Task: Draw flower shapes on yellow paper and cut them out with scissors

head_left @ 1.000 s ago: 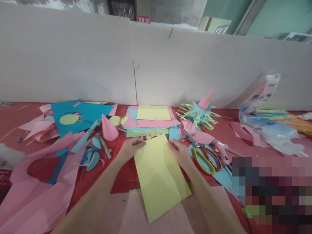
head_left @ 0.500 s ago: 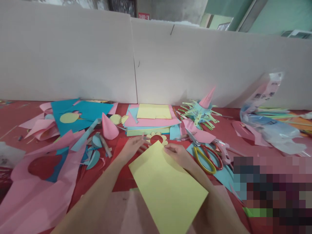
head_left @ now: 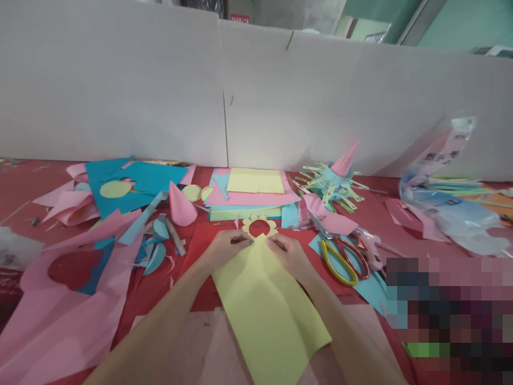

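A large sheet of yellow paper (head_left: 268, 305) stretches toward me, one corner pointing away and its right side slightly bowed. My left hand (head_left: 230, 248) pinches that far corner from the left. From the right, my right hand (head_left: 285, 251) grips the same corner, fingers bent and close to the left ones. Just beyond my fingertips lies a yellow scalloped paper ring (head_left: 273, 225), shaped like a flower with a round hole. Red paper (head_left: 200, 240) is under my hands.
Scissors (head_left: 340, 262) and a pink glue gun (head_left: 372, 248) lie to the right. Stacked coloured sheets (head_left: 256, 182) sit ahead, between a pink paper cone (head_left: 181, 206) and a spiky paper piece (head_left: 331, 184). Pink scraps (head_left: 80, 321) spread left. A white board (head_left: 320, 101) stands behind.
My left hand has come in from beside the sheet and now holds its far corner. The sheet has turned a little and bends along its right side.
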Tool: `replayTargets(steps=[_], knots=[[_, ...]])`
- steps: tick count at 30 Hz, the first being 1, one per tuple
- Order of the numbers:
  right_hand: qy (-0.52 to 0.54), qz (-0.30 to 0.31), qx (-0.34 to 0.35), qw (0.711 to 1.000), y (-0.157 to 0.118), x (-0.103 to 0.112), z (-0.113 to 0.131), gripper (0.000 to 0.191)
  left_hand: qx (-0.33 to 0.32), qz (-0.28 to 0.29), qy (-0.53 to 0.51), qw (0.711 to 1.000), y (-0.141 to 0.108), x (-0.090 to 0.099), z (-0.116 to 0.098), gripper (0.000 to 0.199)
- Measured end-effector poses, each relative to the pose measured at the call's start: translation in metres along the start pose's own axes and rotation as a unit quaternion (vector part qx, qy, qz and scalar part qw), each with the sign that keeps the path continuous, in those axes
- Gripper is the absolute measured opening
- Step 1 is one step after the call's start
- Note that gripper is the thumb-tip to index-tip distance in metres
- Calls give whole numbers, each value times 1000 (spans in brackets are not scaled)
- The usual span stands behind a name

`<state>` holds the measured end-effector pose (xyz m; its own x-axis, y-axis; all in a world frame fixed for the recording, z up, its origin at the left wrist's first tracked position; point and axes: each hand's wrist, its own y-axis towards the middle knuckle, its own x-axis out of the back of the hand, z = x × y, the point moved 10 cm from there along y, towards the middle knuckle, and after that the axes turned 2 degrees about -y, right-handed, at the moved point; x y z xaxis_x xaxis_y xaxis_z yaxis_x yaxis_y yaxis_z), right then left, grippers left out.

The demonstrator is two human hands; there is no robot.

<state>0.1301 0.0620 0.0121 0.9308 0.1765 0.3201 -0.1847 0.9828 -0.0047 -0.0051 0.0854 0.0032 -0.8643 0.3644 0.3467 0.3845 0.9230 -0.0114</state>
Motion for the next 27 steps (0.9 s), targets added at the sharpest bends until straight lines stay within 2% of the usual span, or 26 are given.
replayTargets(steps=[27], knots=[[8, 11, -27, 1000, 1, -3, -6, 29, -19, 18, -23, 999, 2, -3, 1, 21]])
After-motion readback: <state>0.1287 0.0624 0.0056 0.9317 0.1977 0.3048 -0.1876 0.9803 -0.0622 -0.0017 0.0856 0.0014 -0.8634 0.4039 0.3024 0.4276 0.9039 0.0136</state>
